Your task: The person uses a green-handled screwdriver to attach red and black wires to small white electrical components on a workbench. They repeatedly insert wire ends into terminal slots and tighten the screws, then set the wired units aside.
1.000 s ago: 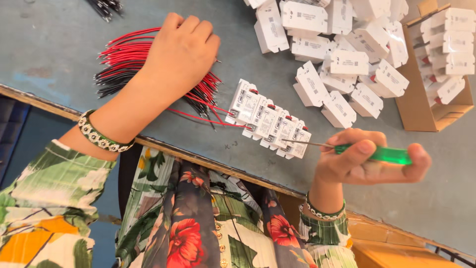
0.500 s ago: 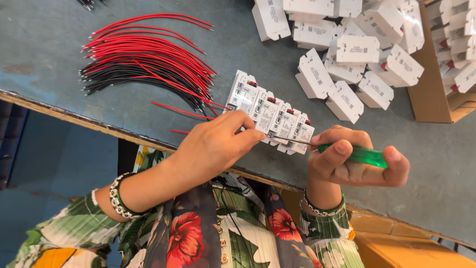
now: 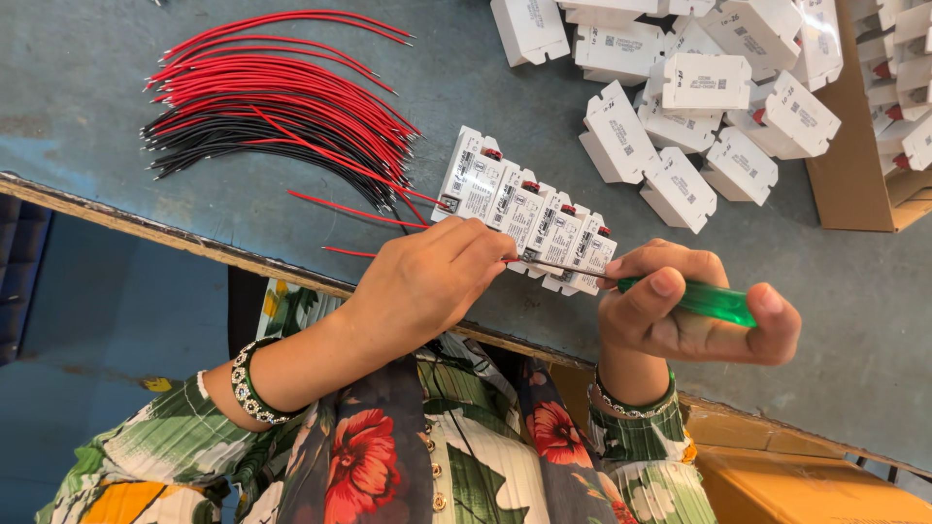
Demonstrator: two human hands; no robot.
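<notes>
A green-handled screwdriver (image 3: 704, 301) is gripped in the right hand (image 3: 680, 311), its tip at a row of white modules (image 3: 529, 212) near the table (image 3: 116, 107) edge. A red wire (image 3: 345, 252), judged light and floppy, is pinched in the left hand (image 3: 432, 281) near its end.

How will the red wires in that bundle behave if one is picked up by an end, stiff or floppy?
Probably semi-stiff: the red wires lie in long gentle curves, not limp coils. Likely very light, being thin; a push would probably slide or fan them, since they lie loose on the table with a few strays. The one at the left hand reaches toward the row of white modules without obvious sagging.
</notes>
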